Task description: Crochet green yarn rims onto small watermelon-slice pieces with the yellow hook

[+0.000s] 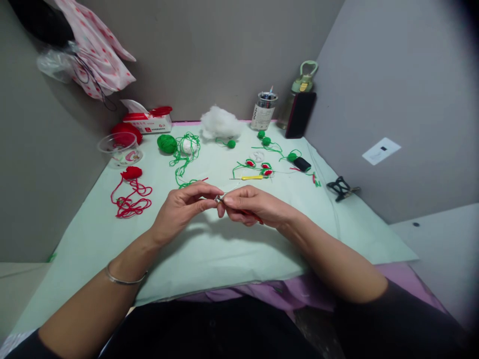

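My right hand (249,204) is closed around red-handled scissors (254,215), whose metal tip points left between my hands. Thumb and fingers of my left hand (190,202) pinch together at that tip; what they hold is too small to make out. A thin pale thread (235,187) rises beside my right fingertips. Just beyond my hands lies a crochet hook (252,178) with a yellow handle. Behind it are small red, white and green crocheted pieces (266,172). Loose green yarn (181,174) trails past my left hand.
Red yarn (132,199) lies at left near a clear plastic tub (123,154). Along the back stand a tissue box (151,122), white stuffing (220,123), a pen jar (264,113), a bottle (302,85) and a phone (300,115). A black clip (340,189) lies right.
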The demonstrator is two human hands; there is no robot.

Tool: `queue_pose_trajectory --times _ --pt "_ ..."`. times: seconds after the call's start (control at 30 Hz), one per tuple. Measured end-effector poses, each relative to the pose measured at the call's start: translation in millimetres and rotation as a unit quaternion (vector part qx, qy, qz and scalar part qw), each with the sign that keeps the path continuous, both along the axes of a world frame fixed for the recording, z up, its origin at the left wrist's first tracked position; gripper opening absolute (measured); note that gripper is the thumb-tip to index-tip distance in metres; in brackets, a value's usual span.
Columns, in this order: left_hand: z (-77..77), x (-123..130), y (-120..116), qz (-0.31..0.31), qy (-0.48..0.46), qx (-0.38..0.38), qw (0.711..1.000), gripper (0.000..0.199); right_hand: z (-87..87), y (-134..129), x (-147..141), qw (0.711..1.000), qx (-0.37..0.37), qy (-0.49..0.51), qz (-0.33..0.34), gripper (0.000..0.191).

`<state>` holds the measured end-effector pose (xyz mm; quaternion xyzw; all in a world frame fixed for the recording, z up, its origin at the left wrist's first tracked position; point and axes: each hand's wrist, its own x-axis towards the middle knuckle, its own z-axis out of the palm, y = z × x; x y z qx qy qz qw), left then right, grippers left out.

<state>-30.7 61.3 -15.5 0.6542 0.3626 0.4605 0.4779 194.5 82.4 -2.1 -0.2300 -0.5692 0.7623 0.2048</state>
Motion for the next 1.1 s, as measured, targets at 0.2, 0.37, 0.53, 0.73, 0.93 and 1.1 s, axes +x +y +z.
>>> queue_pose_trajectory --times 0.2,0.37,0.53,0.73,0.93,1.1 --pt "2.4 0.8 -1.0 -0.004 -0.001 -0.014 1.000 0.012 -2.1 -0.1 -2.0 1.000 0.007 -0.001 -0.025 0.036" --pt "3.3 1.5 -1.1 0.012 0.004 -0.001 1.000 0.011 -2.1 -1.9 -4.3 0.998 0.037 -0.015 -0.055 0.040" --pt "5.3 2.6 -1.8 0.037 0.013 0.016 0.999 0.009 -0.8 -3.9 -7.5 0.992 0.077 -0.021 -0.097 0.039" --pt "3.7 3.3 -2.1 0.044 -0.007 0.011 0.999 0.010 -1.6 -5.6 -11.0 0.986 0.097 -0.020 -0.131 0.040" --pt "0.6 1.8 -2.7 0.043 -0.015 0.008 0.999 0.011 -5.0 -5.9 -11.6 0.986 0.088 -0.009 -0.141 0.038" --pt "0.3 2.3 -2.3 0.053 -0.011 0.002 0.999 0.010 -3.3 -7.3 -13.2 0.981 0.111 -0.020 -0.156 0.040"
